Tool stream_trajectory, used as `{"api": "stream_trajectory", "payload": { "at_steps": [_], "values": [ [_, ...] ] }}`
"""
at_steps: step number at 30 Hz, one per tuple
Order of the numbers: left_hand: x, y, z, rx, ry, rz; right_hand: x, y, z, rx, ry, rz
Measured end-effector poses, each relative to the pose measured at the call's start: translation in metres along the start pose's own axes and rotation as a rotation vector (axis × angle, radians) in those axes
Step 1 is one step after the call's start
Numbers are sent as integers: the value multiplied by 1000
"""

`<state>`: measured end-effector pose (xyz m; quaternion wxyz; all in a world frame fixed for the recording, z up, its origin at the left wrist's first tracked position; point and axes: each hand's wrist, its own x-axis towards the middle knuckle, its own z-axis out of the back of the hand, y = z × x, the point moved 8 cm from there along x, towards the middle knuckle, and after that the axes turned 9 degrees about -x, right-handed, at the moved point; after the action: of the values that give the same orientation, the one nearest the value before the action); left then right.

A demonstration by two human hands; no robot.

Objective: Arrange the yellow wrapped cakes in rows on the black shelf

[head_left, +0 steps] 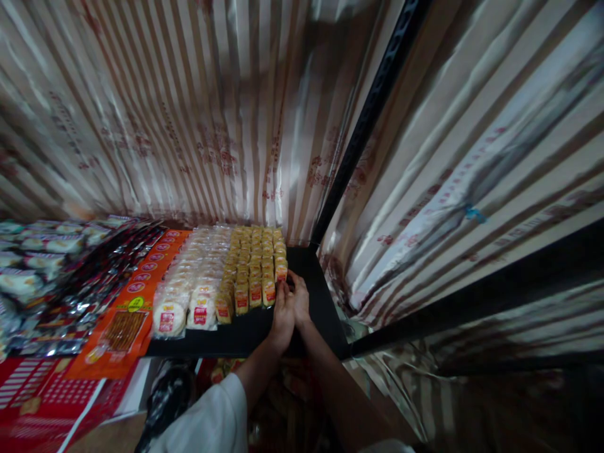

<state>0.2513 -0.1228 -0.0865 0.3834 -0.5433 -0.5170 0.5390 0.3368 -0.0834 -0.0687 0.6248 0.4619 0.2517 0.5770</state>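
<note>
On the shelf (319, 267), hands (283, 318) touch packets (280, 253), red labels (255, 292) illegible.

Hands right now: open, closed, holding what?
Left hand: fingers at the rightmost row of yellow packets; grip can't be told.
Right hand: fingers bent beside that row; grip can't be told.

Looks like a shop or its stockroom. Shows, on the black shelf (325, 302), many alike packaged goods: yellow wrapped snacks (252, 264) and white wrapped crackers (202, 305) in tight rows, orange snack packets (117, 327) overlapping. Has a red plastic basket (70, 391) below the shelf, striped sheeting (236, 126) behind it.
</note>
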Motion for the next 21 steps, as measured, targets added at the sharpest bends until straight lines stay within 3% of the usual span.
{"api": "stream_trajectory", "payload": {
  "at_steps": [5,9,16,21],
  "values": [
    [-20,-11,1,-22,-20,77,-10,-3,6,-37,-25,-67],
    [-49,-14,7,17,-13,91,-34,5,18,-79,-64,-41],
    [-127,-5,31,20,14,-89,-111,21,32,-79,-81,56],
    [-172,31,71,76,0,-87,-176,21,16,-85,36,104]
  ]
}}
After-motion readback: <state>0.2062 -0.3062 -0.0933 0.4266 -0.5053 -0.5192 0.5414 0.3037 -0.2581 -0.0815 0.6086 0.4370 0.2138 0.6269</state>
